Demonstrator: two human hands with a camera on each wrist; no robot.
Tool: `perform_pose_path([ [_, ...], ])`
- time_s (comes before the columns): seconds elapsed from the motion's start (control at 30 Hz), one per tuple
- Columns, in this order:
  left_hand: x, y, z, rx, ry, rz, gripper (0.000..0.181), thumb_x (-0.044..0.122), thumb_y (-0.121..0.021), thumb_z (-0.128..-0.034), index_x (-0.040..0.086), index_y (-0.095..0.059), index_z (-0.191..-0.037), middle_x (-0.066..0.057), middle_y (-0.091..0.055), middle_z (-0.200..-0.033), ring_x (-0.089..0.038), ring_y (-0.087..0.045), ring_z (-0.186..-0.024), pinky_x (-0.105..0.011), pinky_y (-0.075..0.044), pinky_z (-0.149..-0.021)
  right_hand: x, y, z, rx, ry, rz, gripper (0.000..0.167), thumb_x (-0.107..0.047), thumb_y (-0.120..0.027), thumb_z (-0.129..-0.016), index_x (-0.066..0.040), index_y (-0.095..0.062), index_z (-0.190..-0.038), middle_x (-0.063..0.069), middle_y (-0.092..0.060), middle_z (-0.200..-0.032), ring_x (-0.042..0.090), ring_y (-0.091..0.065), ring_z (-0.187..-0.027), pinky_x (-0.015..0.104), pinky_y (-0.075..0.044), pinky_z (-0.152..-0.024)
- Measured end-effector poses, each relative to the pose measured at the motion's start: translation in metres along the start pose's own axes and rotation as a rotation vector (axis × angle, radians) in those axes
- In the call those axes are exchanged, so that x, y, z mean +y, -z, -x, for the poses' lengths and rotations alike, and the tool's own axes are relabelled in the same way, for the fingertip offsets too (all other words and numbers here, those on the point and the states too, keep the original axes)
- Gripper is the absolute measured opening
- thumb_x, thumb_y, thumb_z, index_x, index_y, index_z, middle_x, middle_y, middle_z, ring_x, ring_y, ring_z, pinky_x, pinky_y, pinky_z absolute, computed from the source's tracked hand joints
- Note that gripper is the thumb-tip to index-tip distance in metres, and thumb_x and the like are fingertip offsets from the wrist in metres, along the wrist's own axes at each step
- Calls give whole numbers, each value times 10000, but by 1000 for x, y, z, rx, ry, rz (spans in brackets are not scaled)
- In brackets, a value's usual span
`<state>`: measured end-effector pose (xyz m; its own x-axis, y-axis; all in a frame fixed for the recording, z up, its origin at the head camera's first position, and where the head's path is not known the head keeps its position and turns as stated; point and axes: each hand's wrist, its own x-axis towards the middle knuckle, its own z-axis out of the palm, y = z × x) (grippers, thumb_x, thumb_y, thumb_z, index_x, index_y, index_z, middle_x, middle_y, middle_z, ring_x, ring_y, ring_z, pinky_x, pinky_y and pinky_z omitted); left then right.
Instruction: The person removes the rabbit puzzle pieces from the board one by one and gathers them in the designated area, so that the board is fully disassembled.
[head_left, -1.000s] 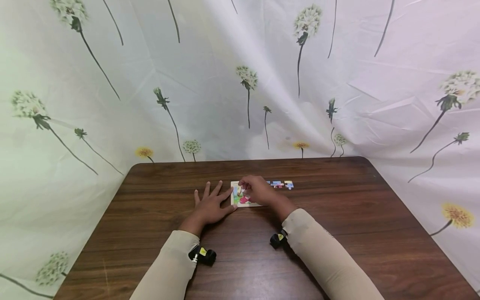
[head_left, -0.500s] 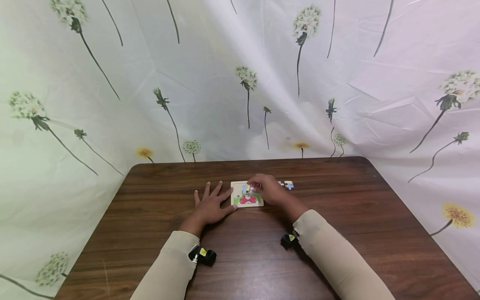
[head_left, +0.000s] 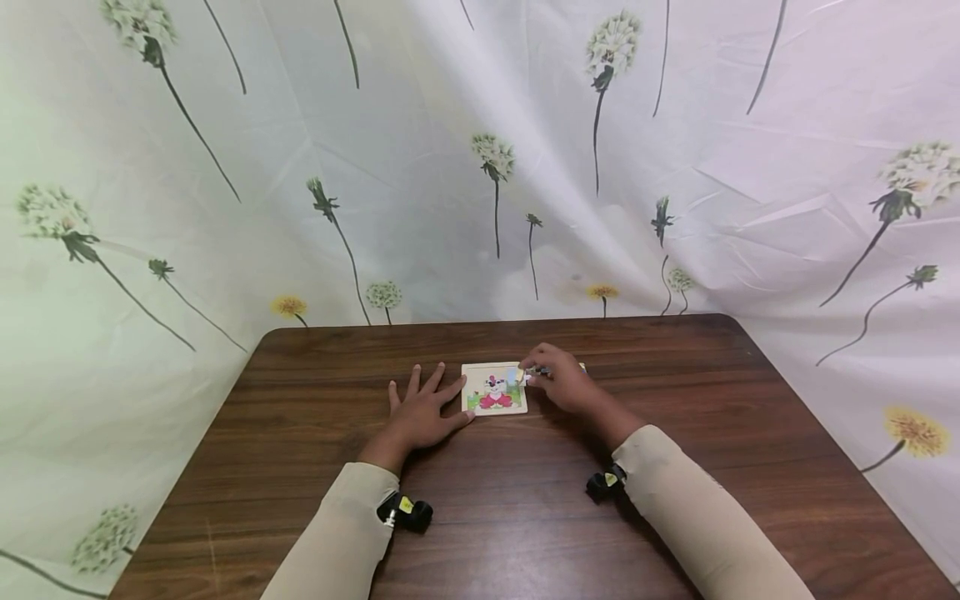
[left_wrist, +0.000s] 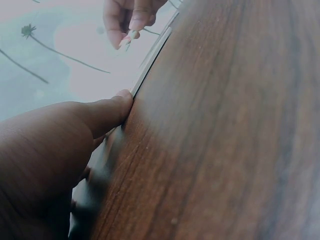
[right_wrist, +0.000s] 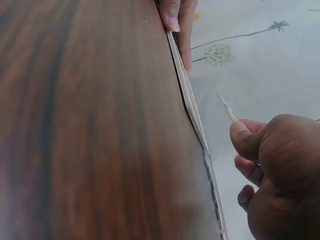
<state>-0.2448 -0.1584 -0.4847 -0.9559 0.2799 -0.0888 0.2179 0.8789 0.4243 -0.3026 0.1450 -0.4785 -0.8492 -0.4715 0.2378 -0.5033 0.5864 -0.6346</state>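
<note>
A pale-framed picture puzzle board (head_left: 495, 410) lies flat in the head view, showing a figure in red on green. My left hand (head_left: 422, 417) rests spread on the table, its thumb and index fingertip touching the board's left edge. Above the board's right edge, my right hand (head_left: 562, 382) pinches a small puzzle piece (head_left: 521, 375) between thumb and fingers. In the right wrist view that piece (right_wrist: 227, 108) is held up clear of the surface, seen nearly edge-on.
Loose puzzle pieces (head_left: 582, 367) lie right of the board, mostly hidden behind my right hand. The brown wooden table (head_left: 480, 517) reaches back to a white curtain (head_left: 420, 167) printed with dandelions.
My right hand has moved right, from over the board to its right edge, with a piece in its fingers. More of the board's picture shows. My left hand has stayed in place.
</note>
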Motion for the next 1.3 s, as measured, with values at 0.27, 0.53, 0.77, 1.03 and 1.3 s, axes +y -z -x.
perform_pose_path([
  [0.27, -1, 0, 0, -1, 3, 5, 734, 633, -600, -1064, 337, -407, -1706, -111, -151, -1855, -500, 57, -1708, -840, 87, -1264, 11, 5, 8, 19, -7, 30, 199, -32, -748, -1020, -99, -823, -1192, 128, -666, -1330, 347, -550, -1278, 570, -469, -1090],
  [0.53, -1, -1, -1, 8, 0, 3, 733, 633, -597, -1065, 327, -414, -1705, -121, -168, -1851, -512, 29, -1706, -851, 69, -1258, 19, 11, 17, 35, -2, 10, 167, -44, -769, -1004, -132, -834, -1129, 116, -664, -1312, 414, -487, -1373, 692, -311, -1100],
  [0.77, -2, -1, 0, 3, 7, 0, 738, 647, -591, -1063, 341, -402, -1708, -105, -153, -1855, -499, 45, -1709, -843, 79, -1262, 24, 12, 21, 6, -28, 5, 181, -47, -781, -995, -134, -851, -1138, 123, -655, -1332, 428, -455, -1392, 711, -261, -1114],
  [1.03, -4, -2, -1, 1, 2, -5, 738, 648, -588, -1064, 347, -394, -1710, -108, -145, -1856, -500, 57, -1707, -843, 84, -1261, 25, 11, 22, -13, -60, 36, 177, -67, -786, -996, -155, -863, -1129, 107, -651, -1340, 439, -426, -1424, 708, -249, -1114],
  [1.3, -1, 0, -1, -8, 5, -6, 738, 653, -585, -1064, 358, -386, -1711, -101, -136, -1858, -498, 53, -1709, -838, 82, -1266, 24, 12, 23, -33, -87, 68, 197, -64, -788, -993, -146, -855, -1160, 122, -631, -1371, 449, -398, -1450, 678, -225, -1086],
])
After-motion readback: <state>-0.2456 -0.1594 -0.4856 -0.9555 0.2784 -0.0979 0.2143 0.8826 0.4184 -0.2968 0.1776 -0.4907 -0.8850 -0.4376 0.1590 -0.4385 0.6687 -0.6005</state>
